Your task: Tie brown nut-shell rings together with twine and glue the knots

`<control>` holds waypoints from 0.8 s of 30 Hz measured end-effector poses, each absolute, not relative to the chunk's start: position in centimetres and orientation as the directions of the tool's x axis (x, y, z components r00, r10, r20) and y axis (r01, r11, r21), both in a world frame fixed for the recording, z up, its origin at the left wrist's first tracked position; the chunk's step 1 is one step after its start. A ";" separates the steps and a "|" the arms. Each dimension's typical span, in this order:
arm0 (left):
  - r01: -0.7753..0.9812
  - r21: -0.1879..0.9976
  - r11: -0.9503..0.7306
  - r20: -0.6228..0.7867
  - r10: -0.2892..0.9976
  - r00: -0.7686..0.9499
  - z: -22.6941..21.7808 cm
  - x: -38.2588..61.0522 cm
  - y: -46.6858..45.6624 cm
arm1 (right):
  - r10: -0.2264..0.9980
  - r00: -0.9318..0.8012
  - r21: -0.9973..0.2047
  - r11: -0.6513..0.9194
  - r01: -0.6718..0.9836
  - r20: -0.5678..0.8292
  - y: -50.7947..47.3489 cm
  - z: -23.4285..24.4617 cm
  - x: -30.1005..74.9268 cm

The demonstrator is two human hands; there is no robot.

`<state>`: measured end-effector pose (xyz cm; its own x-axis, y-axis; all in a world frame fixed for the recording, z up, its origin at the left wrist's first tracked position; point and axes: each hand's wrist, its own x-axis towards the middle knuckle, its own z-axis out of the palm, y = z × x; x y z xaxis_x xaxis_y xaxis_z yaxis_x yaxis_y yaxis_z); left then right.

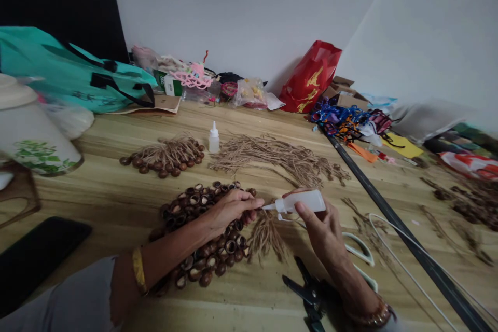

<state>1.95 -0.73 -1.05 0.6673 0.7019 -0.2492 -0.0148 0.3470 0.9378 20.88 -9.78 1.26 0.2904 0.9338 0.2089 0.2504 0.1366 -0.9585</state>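
My right hand (324,228) is wrapped around a white squeeze bottle (305,201), held on its side with its thin nozzle pointing left. The nozzle tip meets the fingertips of my left hand (237,206), which are pinched together; whatever small thing they hold is hidden. Under my left forearm lies a pile of brown nut shells (194,199), many with their hollow ends up. A bunch of knotted twine cords (268,236) lies just below the nozzle. Beyond my hands, a long heap of twine cords (264,153) spreads over the wooden table (249,303).
Nuts with cords attached (167,158) and a second small bottle (213,141) stand behind. Black-handled pliers (309,290), scissors handles (360,249) and a white cable (404,264) lie right. A phone (42,257) and lidded canister (35,124) are left; a red bag (311,75) leans at the wall.
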 end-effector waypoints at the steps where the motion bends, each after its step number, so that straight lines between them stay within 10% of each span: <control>1: -0.019 0.937 0.348 -0.247 0.704 0.666 -1.1 2.0 -0.7 | 0.934 0.292 -0.961 0.138 0.241 0.207 -9.8 1.2 20.9; 24: -0.010 0.938 0.346 -0.250 0.696 0.673 -1.0 2.0 -0.8 | 0.924 0.299 -0.959 0.175 0.225 0.239 -9.6 1.7 20.7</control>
<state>1.98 -0.81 -0.97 0.6727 0.6965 -0.2497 -0.0103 0.3463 0.9381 20.67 -9.60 1.72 0.2991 0.9239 0.2388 0.2250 0.1749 -0.9585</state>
